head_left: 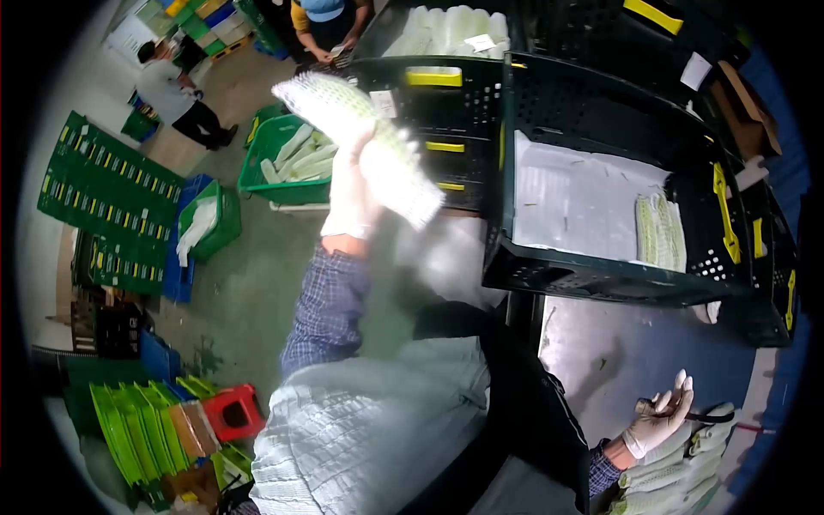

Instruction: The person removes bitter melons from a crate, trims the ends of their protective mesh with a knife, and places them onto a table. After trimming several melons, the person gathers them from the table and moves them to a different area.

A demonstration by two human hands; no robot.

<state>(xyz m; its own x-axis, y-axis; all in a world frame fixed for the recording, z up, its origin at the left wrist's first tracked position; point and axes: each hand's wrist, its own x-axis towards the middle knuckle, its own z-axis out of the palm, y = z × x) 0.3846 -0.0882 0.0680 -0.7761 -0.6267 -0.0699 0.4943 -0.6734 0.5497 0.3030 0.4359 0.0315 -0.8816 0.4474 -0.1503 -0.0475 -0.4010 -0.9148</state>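
Observation:
Raised in front, my left hand point(354, 189) wears a white glove and is closed around a long pale green vegetable point(371, 146) in a white foam net, blurred at its ends. Low on the right, my right hand point(659, 421), also gloved, has its fingers curled round a slim tool point(712, 418) with a dark end; its kind is unclear. Beside that hand lie several netted vegetables point(669, 481). A dark green crate point(618, 279) lined with white sheet point(575, 193) stands at right, with netted vegetables point(659, 232) at its right end.
Behind, another dark crate point(429, 120) holds netted vegetables point(455, 30). A green basket point(257, 167) with pale vegetables stands left of my left hand, near a second green basket point(225, 223). Two people point(172, 94) are at the back. Green trays point(129, 429) and a red crate point(245, 414) sit lower left.

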